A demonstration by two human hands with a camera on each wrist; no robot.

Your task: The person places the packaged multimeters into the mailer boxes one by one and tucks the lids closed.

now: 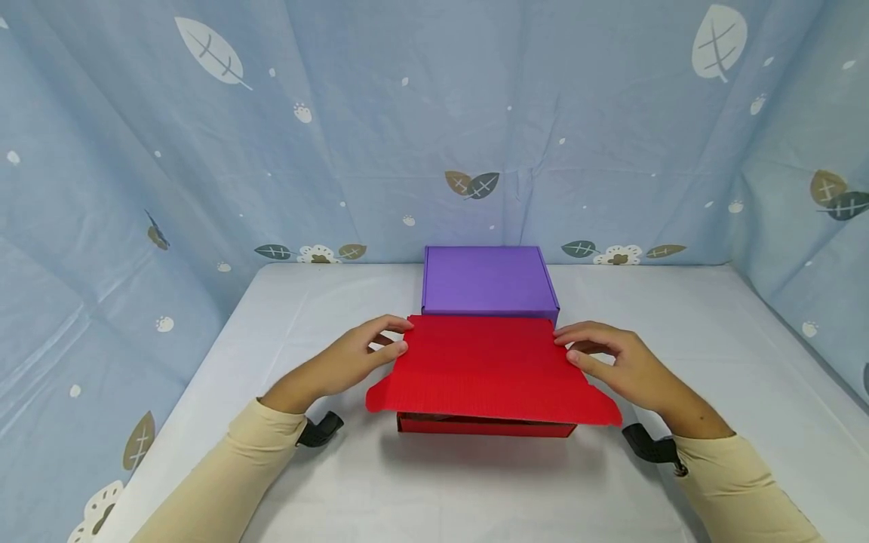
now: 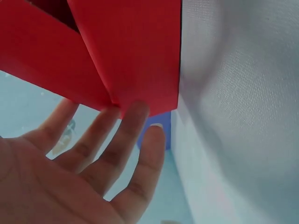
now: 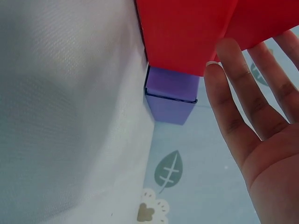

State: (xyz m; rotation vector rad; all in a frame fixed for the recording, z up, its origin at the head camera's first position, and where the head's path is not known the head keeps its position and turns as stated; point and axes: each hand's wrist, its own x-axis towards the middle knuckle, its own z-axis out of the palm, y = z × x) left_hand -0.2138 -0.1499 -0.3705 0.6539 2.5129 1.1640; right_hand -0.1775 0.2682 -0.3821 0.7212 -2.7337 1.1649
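Note:
A red cardboard box (image 1: 485,427) sits on the table with its lid (image 1: 489,369) tilted, the front edge raised over the box front and a dark gap below it. Side flaps stick out at the lid's front corners. My left hand (image 1: 356,356) is at the lid's back left corner, its fingertips right at the edge. On the other side, my right hand (image 1: 614,360) has its fingertips at the back right corner. Both wrist views show extended, spread fingers by the red box's side wall (image 2: 140,56). The inside of the box is mostly hidden.
Directly behind the red box stands a closed purple box (image 1: 489,279). A white cloth covers the table (image 1: 326,483). A blue leaf-patterned curtain (image 1: 407,136) hangs behind and at both sides. Black wrist devices (image 1: 322,430) are worn under each forearm.

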